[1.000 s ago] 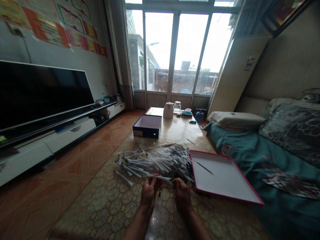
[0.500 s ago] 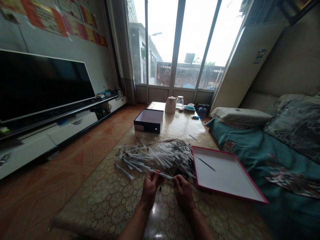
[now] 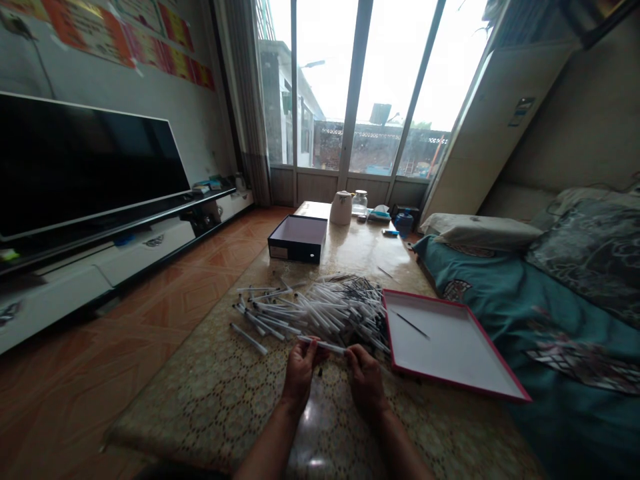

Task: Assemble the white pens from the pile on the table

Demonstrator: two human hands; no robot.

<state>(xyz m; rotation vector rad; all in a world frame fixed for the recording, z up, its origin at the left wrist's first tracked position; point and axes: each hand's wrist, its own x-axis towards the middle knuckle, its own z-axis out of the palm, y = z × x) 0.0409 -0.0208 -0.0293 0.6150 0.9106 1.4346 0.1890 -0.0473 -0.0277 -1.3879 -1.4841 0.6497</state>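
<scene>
A white pen tube (image 3: 330,347) is held level between my two hands, above the near side of a pile of similar tubes (image 3: 325,307). My left hand (image 3: 300,367) pinches it near its left end, and my right hand (image 3: 364,373) grips its right end. A small black piece (image 3: 321,372) lies on the table between my hands. One loose tube (image 3: 249,339) rests left of the pile. To the right, a shallow red-rimmed white lid (image 3: 455,347) holds a thin dark refill (image 3: 411,325).
On the patterned table (image 3: 200,393), an open dark box (image 3: 295,253) stands beyond the pile. Farther back are a light kettle (image 3: 341,208), a glass jar (image 3: 359,203) and a tissue pack (image 3: 379,213). A green-covered sofa (image 3: 490,287) runs along the right.
The view has shifted very slightly. Both hands keep their hold on the tube, nearly in the same place.
</scene>
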